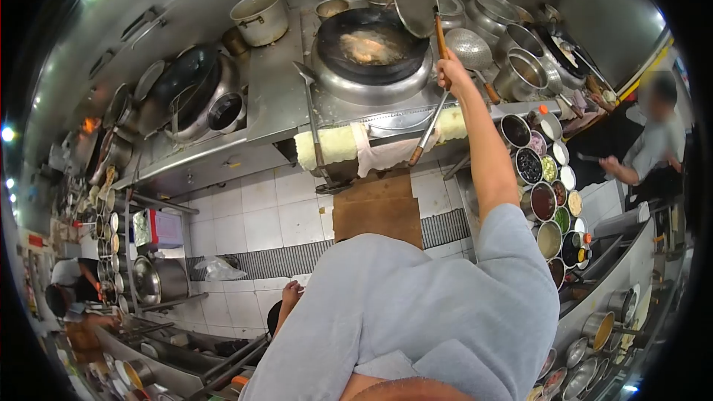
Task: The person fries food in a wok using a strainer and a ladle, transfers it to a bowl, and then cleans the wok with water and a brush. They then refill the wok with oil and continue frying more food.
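My right hand [451,74] is wrapped round the wooden handle of a round, flat mesh skimmer [414,3], raised over the right edge of a black wok [338,63]. Pale orange food [369,47] lies in bubbling oil inside the wok. My left hand [292,294] hangs low beside my body, away from the stove, fingers loosely bent and apparently holding nothing. Just below my right hand, a wooden-ended ladle handle [425,137] slants across the stove's front edge. Left of the wok, a long-handled wok spatula [312,111] lies over a yellow towel [327,148].
A perforated ladle [468,48] and metal pots [521,74] stand right of the wok. Several seasoning bowls [543,201] line my right side. A second wok [182,82] and a tall pot [260,18] are leftward. Another person [653,134] stands at right. Brown cardboard [376,208] covers some floor.
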Motion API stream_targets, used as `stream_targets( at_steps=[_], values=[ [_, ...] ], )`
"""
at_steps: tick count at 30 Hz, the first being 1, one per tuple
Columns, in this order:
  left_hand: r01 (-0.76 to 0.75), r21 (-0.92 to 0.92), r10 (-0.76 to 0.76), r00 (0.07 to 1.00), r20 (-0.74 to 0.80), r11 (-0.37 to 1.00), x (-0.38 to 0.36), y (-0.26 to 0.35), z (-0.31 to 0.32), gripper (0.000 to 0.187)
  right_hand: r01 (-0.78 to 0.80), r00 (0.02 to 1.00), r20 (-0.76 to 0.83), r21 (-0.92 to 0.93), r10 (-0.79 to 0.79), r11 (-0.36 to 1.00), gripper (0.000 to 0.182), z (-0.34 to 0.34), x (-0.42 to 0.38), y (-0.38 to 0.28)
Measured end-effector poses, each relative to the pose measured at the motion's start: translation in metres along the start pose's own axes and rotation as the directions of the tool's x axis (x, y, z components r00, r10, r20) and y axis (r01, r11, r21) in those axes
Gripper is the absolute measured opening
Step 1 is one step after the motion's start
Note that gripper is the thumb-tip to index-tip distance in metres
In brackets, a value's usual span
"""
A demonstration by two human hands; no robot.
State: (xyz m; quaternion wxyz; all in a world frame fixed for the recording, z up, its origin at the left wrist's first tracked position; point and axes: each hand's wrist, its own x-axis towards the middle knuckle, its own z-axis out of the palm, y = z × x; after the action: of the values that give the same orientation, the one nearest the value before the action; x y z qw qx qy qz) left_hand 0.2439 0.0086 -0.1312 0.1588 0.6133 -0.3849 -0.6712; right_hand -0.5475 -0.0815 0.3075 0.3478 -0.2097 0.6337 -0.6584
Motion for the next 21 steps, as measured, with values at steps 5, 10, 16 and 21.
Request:
stream_targets(
  at_steps=[5, 10, 16, 21],
  values=[
    [-0.042, 0.184, 0.058, 0.995, -0.081, 0.982, -0.055, 0.058, 0.040, 0.033, -0.170, 0.982, 0.129, 0.317, 0.135, 0.933, 0.032, 0.041, 0.017, 0.037],
    [0.025, 0.252, -0.003, 0.996, -0.088, 0.967, -0.060, 0.001, 0.034, 0.035, -0.587, 0.810, 0.518, 0.700, 0.277, 0.407, 0.020, 0.057, 0.023, 0.047],
    [0.089, 0.493, -0.014, 0.988, -0.153, 0.866, -0.064, -0.041, 0.025, 0.037, -0.430, 0.854, 0.488, 0.466, 0.181, 0.773, 0.025, 0.064, -0.022, 0.011],
    [-0.480, 0.708, 0.766, 0.629, -0.134, 0.518, -0.122, 0.235, 0.109, 0.035, -0.016, 0.961, 0.277, 0.057, -0.001, 0.998, 0.071, 0.084, -0.075, 0.043]
  ],
)
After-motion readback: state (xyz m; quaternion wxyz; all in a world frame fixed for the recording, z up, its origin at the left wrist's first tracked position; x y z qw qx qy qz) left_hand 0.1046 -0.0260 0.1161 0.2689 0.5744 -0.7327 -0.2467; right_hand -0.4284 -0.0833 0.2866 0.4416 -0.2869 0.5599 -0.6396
